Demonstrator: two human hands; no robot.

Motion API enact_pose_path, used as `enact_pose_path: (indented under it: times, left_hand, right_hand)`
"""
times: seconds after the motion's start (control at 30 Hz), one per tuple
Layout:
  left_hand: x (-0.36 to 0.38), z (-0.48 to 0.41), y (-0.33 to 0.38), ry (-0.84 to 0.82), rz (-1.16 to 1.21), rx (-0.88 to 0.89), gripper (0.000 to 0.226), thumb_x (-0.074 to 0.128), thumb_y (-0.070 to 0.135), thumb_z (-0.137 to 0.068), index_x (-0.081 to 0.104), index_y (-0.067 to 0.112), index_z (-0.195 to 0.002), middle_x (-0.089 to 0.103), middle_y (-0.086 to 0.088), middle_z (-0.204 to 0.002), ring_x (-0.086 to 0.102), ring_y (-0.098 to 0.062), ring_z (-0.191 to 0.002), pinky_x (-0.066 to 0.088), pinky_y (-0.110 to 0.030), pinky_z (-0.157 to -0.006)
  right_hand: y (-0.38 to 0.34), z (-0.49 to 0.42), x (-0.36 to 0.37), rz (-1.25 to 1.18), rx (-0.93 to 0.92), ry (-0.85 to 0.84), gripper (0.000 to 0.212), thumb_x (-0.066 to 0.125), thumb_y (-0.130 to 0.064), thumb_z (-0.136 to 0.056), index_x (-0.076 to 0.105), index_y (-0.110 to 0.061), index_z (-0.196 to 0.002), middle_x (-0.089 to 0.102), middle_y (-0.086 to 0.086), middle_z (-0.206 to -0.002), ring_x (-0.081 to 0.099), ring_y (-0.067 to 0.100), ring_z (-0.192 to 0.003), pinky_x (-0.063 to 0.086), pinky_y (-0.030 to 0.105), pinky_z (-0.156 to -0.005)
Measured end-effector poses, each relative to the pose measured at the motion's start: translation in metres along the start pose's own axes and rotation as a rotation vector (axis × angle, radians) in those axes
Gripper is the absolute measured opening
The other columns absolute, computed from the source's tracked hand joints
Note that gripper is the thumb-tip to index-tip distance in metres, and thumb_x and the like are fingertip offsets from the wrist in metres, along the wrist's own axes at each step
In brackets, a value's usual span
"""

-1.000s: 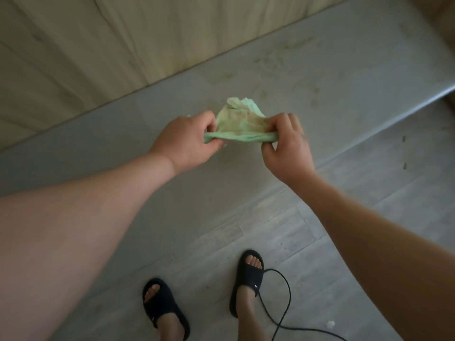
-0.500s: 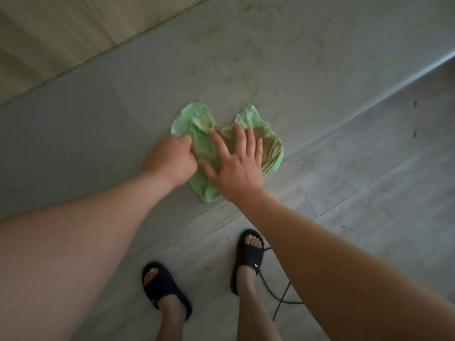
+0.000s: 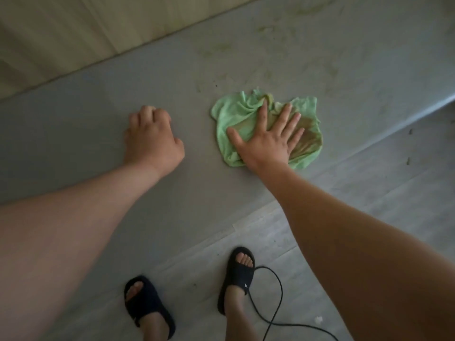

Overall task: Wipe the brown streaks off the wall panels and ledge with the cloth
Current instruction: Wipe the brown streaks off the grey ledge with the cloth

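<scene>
A light green cloth (image 3: 234, 114), stained brown on its right half, lies crumpled flat on the grey ledge (image 3: 86, 107). My right hand (image 3: 268, 139) presses on it with straight, spread fingers. My left hand (image 3: 152, 139) rests on the bare ledge to the left of the cloth, apart from it, with its fingers curled under and holding nothing. Faint brownish-green streaks (image 3: 307, 11) mark the ledge beyond the cloth, toward the top right. The beige wall panels (image 3: 73, 33) rise behind the ledge at the top left.
Below the ledge's front edge is a grey plank floor (image 3: 381, 193). My feet in black sandals (image 3: 240, 274) stand there, with a black cable (image 3: 278, 291) looping beside the right foot. A small white scrap (image 3: 318, 319) lies on the floor.
The cloth went from being held up between both hands to lying on the ledge. My left hand let go of it and moved left. My right hand slid the cloth to the right.
</scene>
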State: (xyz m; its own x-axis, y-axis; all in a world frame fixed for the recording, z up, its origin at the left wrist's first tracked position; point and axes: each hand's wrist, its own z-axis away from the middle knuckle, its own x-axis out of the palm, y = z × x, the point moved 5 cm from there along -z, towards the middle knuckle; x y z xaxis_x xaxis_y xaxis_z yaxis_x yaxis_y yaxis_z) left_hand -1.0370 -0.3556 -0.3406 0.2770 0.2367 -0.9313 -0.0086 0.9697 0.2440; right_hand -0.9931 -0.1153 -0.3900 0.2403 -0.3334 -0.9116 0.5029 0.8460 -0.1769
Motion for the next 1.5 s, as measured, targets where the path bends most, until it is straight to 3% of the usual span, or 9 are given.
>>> enact_pose_path:
  times: [0.17,0.3,0.43,0.67,0.8,0.97,1.3,1.4,1.5]
  left_hand:
    - [-0.009,-0.020,-0.031,-0.008,-0.011,-0.083,0.059,0.067,0.031,-0.084,0.050,0.005,-0.135,0.040,-0.020,-0.147,0.036,-0.044,-0.136,0.037,-0.053,-0.112]
    - [-0.004,-0.034,-0.038,-0.213,-0.054,-0.078,0.115,0.073,0.070,-0.073,0.018,0.020,-0.160,0.002,-0.008,-0.171,0.003,-0.038,-0.157,0.015,-0.061,-0.123]
    - [0.002,-0.055,-0.033,-0.395,-0.187,-0.015,0.152,0.064,0.096,-0.056,-0.020,0.026,-0.161,-0.029,-0.001,-0.169,-0.021,-0.039,-0.156,0.008,-0.071,-0.120]
    - [0.013,-0.076,-0.023,-0.503,-0.328,-0.077,0.160,0.071,0.091,-0.056,-0.026,0.016,-0.159,-0.033,-0.008,-0.167,-0.020,-0.049,-0.153,0.017,-0.076,-0.116]
    - [0.017,-0.078,-0.026,-0.544,-0.384,-0.084,0.150,0.068,0.092,-0.059,-0.009,0.015,-0.164,-0.025,-0.010,-0.169,-0.019,-0.050,-0.153,0.016,-0.077,-0.115]
    - [0.018,-0.081,-0.022,-0.562,-0.398,-0.096,0.154,0.066,0.093,-0.060,-0.013,0.011,-0.163,-0.011,-0.011,-0.172,-0.013,-0.050,-0.154,0.018,-0.078,-0.114]
    - [0.022,-0.080,-0.027,-0.532,-0.304,-0.059,0.156,0.067,0.091,-0.061,-0.027,0.013,-0.158,-0.035,-0.012,-0.165,-0.024,-0.051,-0.151,0.011,-0.080,-0.114]
    - [0.023,-0.079,-0.030,-0.502,-0.273,-0.044,0.155,0.068,0.090,-0.061,-0.025,0.014,-0.159,-0.035,-0.011,-0.166,-0.024,-0.051,-0.151,0.009,-0.080,-0.114]
    - [0.022,-0.079,-0.030,-0.496,-0.267,-0.038,0.154,0.067,0.090,-0.062,-0.025,0.015,-0.159,-0.035,-0.009,-0.166,-0.024,-0.050,-0.152,0.008,-0.080,-0.115]
  right_hand:
    - [-0.101,-0.006,0.016,0.088,-0.467,-0.027,0.101,0.035,-0.095,-0.076,0.006,-0.051,-0.161,-0.018,0.012,-0.171,-0.022,0.040,-0.155,-0.014,0.060,-0.123]
    - [-0.112,-0.046,-0.001,0.203,-0.688,-0.019,0.097,0.036,-0.096,-0.076,0.012,-0.053,-0.160,-0.006,0.002,-0.174,-0.010,0.030,-0.159,-0.002,0.056,-0.127]
    - [-0.106,-0.107,-0.027,0.135,-0.489,0.055,0.098,0.032,-0.092,-0.082,0.011,-0.042,-0.164,-0.002,-0.002,-0.174,-0.007,0.027,-0.160,-0.004,0.051,-0.127]
    - [-0.169,-0.143,-0.022,-0.003,-0.129,0.128,0.083,0.029,-0.068,-0.099,0.017,-0.020,-0.166,-0.005,0.015,-0.172,-0.011,0.037,-0.158,-0.009,0.057,-0.125]
    - [-0.217,-0.105,0.001,0.132,-0.621,0.143,0.072,0.036,-0.060,-0.099,0.043,-0.016,-0.155,0.020,0.020,-0.169,0.008,0.040,-0.158,0.000,0.052,-0.127]
    - [-0.201,-0.132,-0.019,0.289,-1.011,0.069,0.067,0.033,-0.068,-0.098,0.033,-0.041,-0.159,0.036,0.003,-0.163,0.029,0.027,-0.152,0.011,0.044,-0.128]
    - [-0.142,-0.185,-0.052,0.019,-0.015,0.103,0.075,0.030,-0.068,-0.095,0.020,-0.038,-0.163,-0.004,0.011,-0.173,-0.010,0.038,-0.158,-0.008,0.058,-0.125]
    - [-0.195,-0.145,-0.022,-0.002,-0.038,0.055,0.092,0.031,-0.074,-0.091,0.010,-0.025,-0.166,-0.012,0.015,-0.172,-0.019,0.042,-0.155,-0.013,0.060,-0.122]
    - [-0.208,-0.118,-0.012,0.104,-0.304,0.027,0.096,0.028,-0.085,-0.087,0.012,-0.030,-0.165,-0.010,0.012,-0.172,-0.018,0.041,-0.156,-0.013,0.060,-0.123]
